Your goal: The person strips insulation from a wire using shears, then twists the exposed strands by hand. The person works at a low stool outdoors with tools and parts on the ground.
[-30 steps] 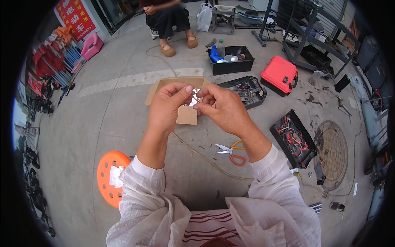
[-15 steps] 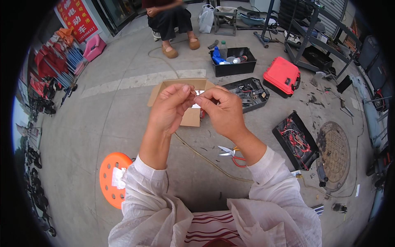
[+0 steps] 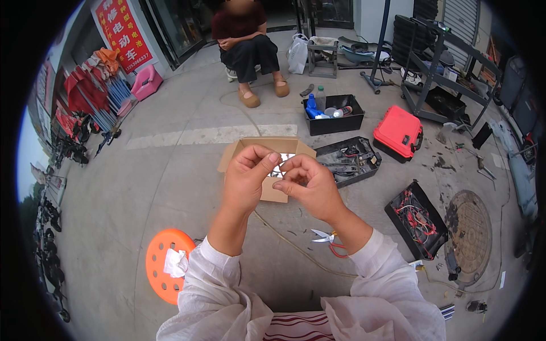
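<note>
Above the open cardboard box [image 3: 276,194] my two hands are raised close together. My left hand [image 3: 248,179] is closed, thumb pressed to its forefinger; a thin, dark thing seems to stick out there, too small to name. Beside it, my right hand [image 3: 311,184] has its fingers curled, with the thumb apart from the fingertips, and nothing can be made out in it. White and dark contents of the box show between the hands, mostly hidden by them. Scissors [image 3: 330,241] with red handles lie opened on the ground, below my right hand.
An orange stool [image 3: 156,270] with white paper stands at left. A black tray of parts [image 3: 372,162], a black bin with bottles [image 3: 335,125], a red case [image 3: 397,133] and a tray of red wires [image 3: 392,211] lie at right. A person [image 3: 247,57] sits ahead.
My right thumb has come away from its fingertips, and the right hand has parted slightly from the left. The view has tilted up, showing more of the seated person.
</note>
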`<state>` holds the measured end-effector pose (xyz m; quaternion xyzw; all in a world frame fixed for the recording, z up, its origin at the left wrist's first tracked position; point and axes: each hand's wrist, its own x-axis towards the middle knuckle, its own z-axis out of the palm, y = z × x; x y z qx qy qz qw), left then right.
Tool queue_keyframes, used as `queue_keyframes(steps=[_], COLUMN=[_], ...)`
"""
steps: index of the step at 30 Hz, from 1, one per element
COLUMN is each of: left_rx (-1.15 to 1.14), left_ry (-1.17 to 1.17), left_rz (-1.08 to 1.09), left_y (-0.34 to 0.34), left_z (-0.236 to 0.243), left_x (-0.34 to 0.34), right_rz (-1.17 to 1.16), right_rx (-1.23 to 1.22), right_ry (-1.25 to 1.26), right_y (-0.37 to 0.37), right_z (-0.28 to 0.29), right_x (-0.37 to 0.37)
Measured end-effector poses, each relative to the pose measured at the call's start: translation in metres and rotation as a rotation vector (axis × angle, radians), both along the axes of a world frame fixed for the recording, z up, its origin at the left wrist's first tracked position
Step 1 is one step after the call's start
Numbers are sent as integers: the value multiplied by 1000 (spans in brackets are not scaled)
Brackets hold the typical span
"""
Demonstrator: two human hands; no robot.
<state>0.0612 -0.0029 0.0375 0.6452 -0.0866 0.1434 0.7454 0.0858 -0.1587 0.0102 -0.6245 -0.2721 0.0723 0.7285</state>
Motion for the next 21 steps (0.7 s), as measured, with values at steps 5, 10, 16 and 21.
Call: queue_keyframes(steps=[5,10,16,21], left_rx=[-69,-33,-185,18], left_ry=[-1,-49,-148,-33], left_rz=[52,-46,-436,-395], left_y=[-9,-2,15,22], left_z=[-4,-2,-3,4], left_x=[1,2,5,-1], right_rz=[-558,-187,731,684], right_rx=[-226,-11,411,255], right_ry=[-670,-215,512,379], right_y=[4,-3,-9,-6], right_z=[-7,-2,-10,-3], right_x=[0,1,9,9])
